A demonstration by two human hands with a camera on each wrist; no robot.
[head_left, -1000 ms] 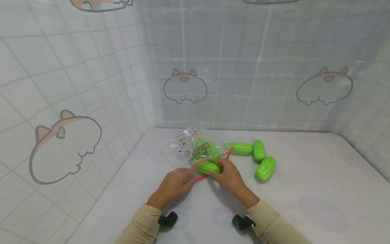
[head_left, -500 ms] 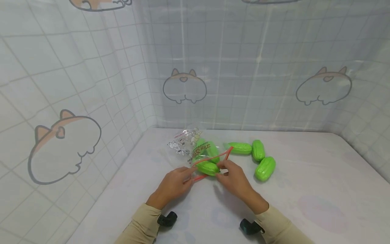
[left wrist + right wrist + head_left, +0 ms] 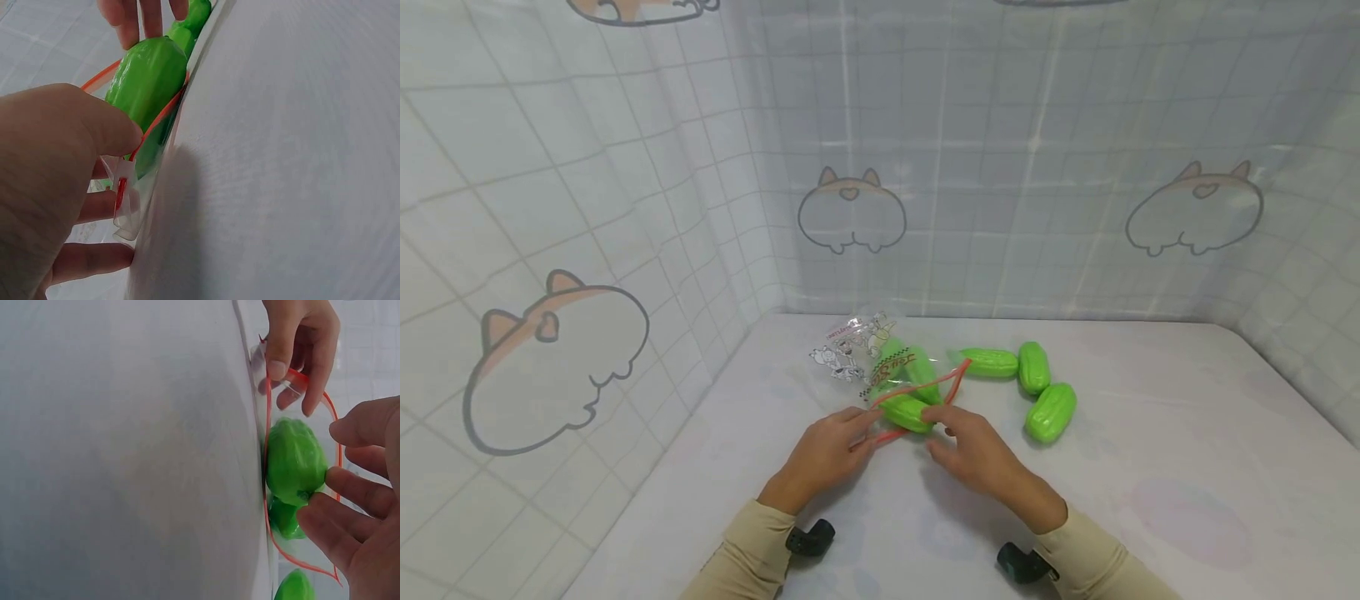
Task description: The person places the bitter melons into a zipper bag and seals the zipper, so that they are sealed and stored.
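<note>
Your left hand [image 3: 829, 450] pinches one corner of the clear plastic bag with a red-orange rim [image 3: 853, 352], just left of the middle at the lower half of the head view. That seems to hold the floppy bag steady, with its mouth wide. Your right hand [image 3: 977, 450] has its fingers loosely spread, with fingertips touching the near end of a bright green, bumpy, shiny melon-shaped piece [image 3: 904, 412]. They are not wrapped round it. Touching just the end probably leaves the rim free to sit around the piece.

That green piece lies in the bag's mouth, one end poking out past the rim. Two more like it show through the plastic behind it, so the bag is likely less flat there and easier to keep wide.

Three loose green pieces [image 3: 1051, 413] lie on the white tabletop [image 3: 1097, 500], right of the middle in the head view. They sit close together, near your right hand's side, perhaps so you can reach them without crossing the bag.
</note>
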